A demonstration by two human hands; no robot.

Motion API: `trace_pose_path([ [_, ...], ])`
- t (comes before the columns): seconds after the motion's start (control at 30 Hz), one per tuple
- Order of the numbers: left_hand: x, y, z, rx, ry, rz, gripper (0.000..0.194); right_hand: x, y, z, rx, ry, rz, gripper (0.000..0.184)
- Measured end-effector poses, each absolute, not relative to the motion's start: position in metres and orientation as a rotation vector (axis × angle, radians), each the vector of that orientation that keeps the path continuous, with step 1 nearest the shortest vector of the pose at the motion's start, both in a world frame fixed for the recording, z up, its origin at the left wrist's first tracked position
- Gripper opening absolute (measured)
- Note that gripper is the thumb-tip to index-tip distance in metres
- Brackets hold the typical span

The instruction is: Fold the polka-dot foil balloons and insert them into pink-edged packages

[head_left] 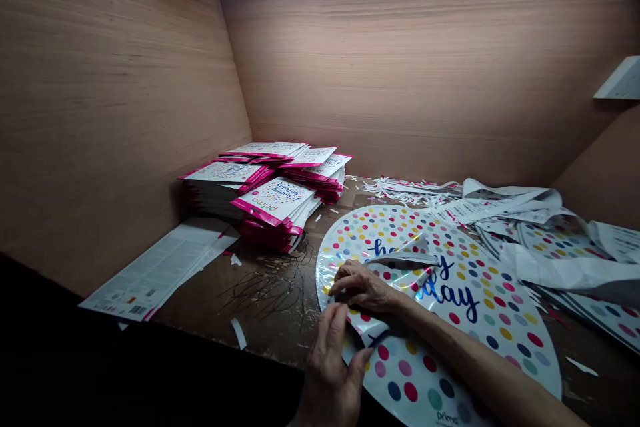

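Observation:
A round white foil balloon (475, 293) with coloured dots and blue lettering lies flat on the wooden bench. Part of it is folded over near its left side. My right hand (363, 287) rests on that left side, fingers curled and pressing the foil down. My left hand (333, 363) is at the balloon's near-left edge, thumb and fingers pinched on the foil edge.
Stacks of pink-edged printed packets (273, 193) stand at the back left. A printed paper sheet (155, 270) lies at the front left. More dotted balloons and white paper strips (560, 247) are piled on the right. Paper scraps litter the bench; wooden walls enclose it.

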State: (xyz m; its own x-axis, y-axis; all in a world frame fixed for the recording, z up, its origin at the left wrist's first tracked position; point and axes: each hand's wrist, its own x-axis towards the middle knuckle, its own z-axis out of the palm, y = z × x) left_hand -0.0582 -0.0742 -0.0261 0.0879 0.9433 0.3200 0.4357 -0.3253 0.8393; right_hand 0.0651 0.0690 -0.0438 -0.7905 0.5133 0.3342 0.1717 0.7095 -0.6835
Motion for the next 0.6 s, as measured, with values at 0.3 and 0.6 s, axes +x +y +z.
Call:
trace_pose_path([
  [0.3, -0.072, -0.046, -0.014, 2.824, 1.115, 0.387, 0.049, 0.108, 0.07, -0.003, -0.938, -1.925, 0.855, 0.044],
  [0.6, -0.061, -0.046, -0.027, 3.268, 0.939, 0.224, 0.039, 0.185, 0.048, -0.017, -1.104, -2.244, 0.601, 0.037],
])
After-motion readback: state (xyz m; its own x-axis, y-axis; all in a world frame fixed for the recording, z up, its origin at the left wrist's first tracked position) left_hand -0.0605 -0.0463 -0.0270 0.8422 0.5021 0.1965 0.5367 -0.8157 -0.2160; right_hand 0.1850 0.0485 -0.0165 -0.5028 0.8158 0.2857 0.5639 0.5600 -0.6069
